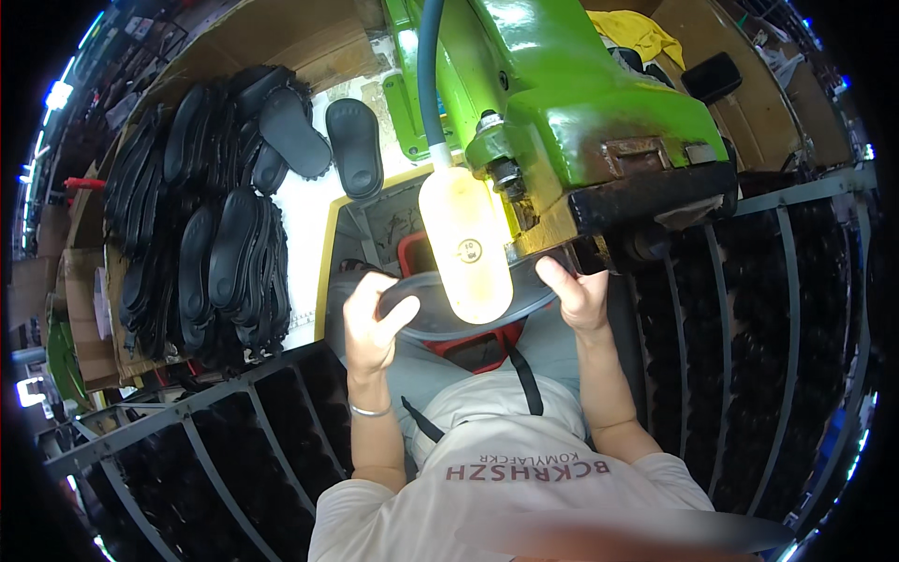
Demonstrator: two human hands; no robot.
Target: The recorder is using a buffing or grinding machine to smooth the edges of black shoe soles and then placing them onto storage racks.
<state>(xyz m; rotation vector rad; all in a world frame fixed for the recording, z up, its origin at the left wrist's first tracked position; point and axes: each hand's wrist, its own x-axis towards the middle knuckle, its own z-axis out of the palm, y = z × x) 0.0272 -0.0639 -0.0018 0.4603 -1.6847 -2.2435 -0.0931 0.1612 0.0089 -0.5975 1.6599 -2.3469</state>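
Note:
A black shoe sole [431, 309] spans the gap between my two hands, below the green machine. My left hand [371, 323] grips its left end, thumb on top. At the other end my right hand [579, 296] pinches the sole close to the machine's front, thumb also on top. A bright oval lamp [466, 245] hangs in front of the sole and hides its middle. The green machine [599, 112] stands just beyond my right hand, with a metal working head [507, 176] on its left side.
Stacks of black soles [234, 253] with ragged edges fill the left of the white table. One smooth sole [355, 148] lies apart beside them. A grey hose [429, 75] leads to the lamp. Metal racks [192, 431] flank me, and a yellow cloth [639, 36] lies behind the machine.

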